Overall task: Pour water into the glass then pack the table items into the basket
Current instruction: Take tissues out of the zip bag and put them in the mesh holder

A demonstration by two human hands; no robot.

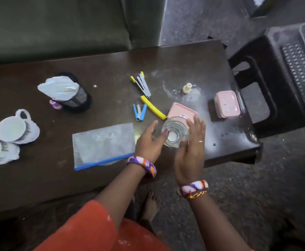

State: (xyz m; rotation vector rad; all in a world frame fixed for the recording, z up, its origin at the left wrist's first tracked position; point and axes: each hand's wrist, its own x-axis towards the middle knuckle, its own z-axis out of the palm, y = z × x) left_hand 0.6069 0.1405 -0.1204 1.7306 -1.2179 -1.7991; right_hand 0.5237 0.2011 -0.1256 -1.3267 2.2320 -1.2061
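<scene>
Dark brown table (39, 178) fills the view, scuffed and streaked with white marks and a few droplets toward its right end, grey speckled floor (256, 196) beyond it and a dark green sofa (57, 24) along the far side. Off the right end sits a black basket (296, 73) with a latticed wall. Front and centre, the glass (175, 134) stands near the table's near edge, clear liquid in it, and both hands are on it: the left hand (150, 142) with its fingers wrapped round the left side, the right hand (191, 153) pressed flat against the right side, fingers straight. Just behind the glass lies a pink lid (180, 113), touching the end of a yellow stapler (153, 107); a pink box (227, 104) sits further right. A small cream cap (187, 88) stands behind them. Left of the glass lies a zip bag (102, 145) with a blue strip, a blue stapler (140, 112) and a grey-and-yellow stapler (141, 83) beyond it. Further left, a black mesh holder (77, 98) stuffed with a white plastic bag (59, 87), and two white cups (12, 131) at the far left edge.
</scene>
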